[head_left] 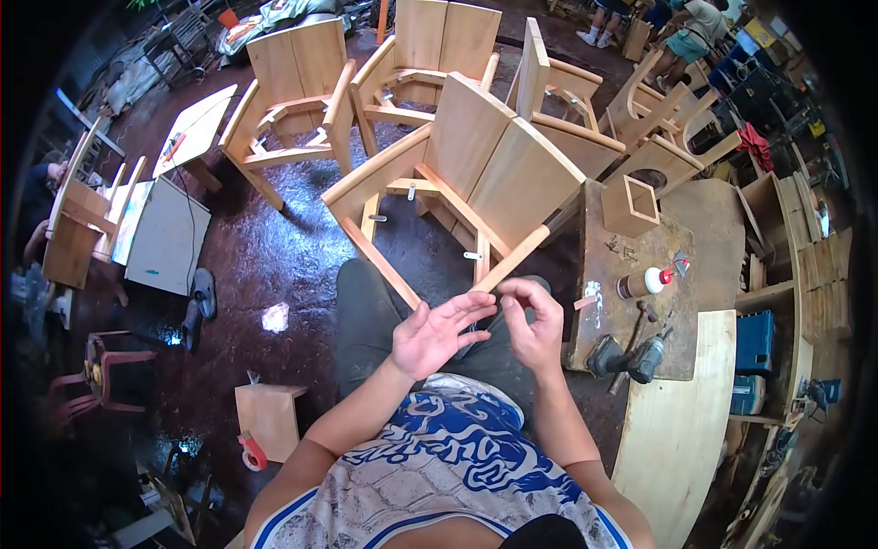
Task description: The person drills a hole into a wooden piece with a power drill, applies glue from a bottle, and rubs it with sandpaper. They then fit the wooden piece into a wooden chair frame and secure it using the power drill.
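Note:
My left hand [432,337] is turned palm up with its fingers spread, just in front of a wooden armchair frame [476,183]. Close beside its fingertips, my right hand [532,322] has its thumb and fingers curled together. Whatever lies in that pinch, if anything, is too small to make out. Directly before my knees stands the chair frame, without a seat panel, so its inner rails and small metal brackets [412,190] show. Its front corner is near both hands; whether they touch it I cannot tell.
On the workbench [672,352] to my right are a glue bottle [645,282], a cordless drill [647,357], a hammer [644,320], screws [622,247] and a wooden box [631,206]. More chair frames [297,110] stand beyond. A tape dispenser [252,452] sits at lower left. People work at upper right.

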`<control>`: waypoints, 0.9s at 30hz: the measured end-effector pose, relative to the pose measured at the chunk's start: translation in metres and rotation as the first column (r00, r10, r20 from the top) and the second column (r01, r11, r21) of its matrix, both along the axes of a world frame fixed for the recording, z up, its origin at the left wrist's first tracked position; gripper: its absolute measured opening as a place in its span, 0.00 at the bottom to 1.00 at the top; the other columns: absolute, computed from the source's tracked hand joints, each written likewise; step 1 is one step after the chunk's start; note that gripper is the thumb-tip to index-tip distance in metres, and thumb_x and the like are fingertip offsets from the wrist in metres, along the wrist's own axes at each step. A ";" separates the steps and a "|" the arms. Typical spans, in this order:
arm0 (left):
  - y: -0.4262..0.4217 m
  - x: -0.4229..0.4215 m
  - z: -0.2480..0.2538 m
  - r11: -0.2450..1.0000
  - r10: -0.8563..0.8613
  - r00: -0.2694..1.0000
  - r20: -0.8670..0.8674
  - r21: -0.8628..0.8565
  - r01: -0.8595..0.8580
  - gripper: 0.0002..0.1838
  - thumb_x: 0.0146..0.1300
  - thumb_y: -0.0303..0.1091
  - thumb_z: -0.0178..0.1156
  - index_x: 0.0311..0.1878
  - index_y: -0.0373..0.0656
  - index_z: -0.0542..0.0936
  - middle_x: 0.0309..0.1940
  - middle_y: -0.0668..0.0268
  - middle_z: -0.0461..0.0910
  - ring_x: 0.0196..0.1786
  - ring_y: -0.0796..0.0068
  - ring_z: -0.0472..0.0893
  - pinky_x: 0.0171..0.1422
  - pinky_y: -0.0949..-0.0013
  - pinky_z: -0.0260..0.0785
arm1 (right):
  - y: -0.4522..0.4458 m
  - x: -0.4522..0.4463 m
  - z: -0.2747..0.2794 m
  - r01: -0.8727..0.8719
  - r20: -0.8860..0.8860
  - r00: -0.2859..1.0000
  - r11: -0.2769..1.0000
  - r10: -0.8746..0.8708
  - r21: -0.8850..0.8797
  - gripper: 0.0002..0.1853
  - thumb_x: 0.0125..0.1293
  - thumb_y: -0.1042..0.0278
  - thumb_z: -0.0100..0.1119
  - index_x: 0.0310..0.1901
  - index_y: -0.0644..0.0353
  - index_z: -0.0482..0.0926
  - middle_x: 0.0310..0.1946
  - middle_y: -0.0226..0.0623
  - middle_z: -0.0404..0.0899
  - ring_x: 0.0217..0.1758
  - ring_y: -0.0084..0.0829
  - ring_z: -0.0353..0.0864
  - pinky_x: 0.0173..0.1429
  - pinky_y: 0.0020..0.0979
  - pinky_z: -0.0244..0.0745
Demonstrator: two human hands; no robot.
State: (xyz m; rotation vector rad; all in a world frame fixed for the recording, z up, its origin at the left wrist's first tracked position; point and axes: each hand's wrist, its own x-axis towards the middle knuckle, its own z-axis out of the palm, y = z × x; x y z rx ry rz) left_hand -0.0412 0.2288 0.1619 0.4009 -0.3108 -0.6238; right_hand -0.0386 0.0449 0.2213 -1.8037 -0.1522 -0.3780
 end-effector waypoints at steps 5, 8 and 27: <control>0.003 -0.002 0.002 0.997 0.028 0.997 0.074 0.064 -0.033 0.47 0.71 0.69 0.47 0.76 0.33 0.62 0.76 0.54 0.61 0.80 0.59 0.58 0.78 0.54 0.55 | 0.001 0.001 0.006 -0.035 0.002 0.999 0.997 0.036 -0.075 0.04 0.64 0.77 0.66 0.39 0.67 0.85 0.32 0.37 0.85 0.32 0.24 0.82 0.38 0.26 0.75; 0.007 0.001 0.014 0.786 0.111 0.807 0.580 0.445 -0.429 0.38 0.70 0.59 0.53 0.69 0.34 0.72 0.68 0.53 0.70 0.72 0.56 0.68 0.76 0.58 0.57 | 0.001 -0.001 0.006 -0.077 0.005 0.997 0.992 0.078 -0.102 0.04 0.62 0.78 0.67 0.38 0.65 0.86 0.31 0.38 0.85 0.32 0.26 0.83 0.38 0.27 0.76; 0.013 0.000 -0.004 0.178 -0.370 0.516 0.773 0.604 -0.777 0.28 0.58 0.38 0.67 0.59 0.33 0.76 0.58 0.50 0.77 0.63 0.48 0.74 0.70 0.54 0.65 | 0.006 0.009 -0.061 -0.059 0.048 0.991 0.738 0.123 -0.672 0.04 0.52 0.64 0.67 0.26 0.53 0.83 0.24 0.36 0.82 0.29 0.39 0.83 0.36 0.38 0.73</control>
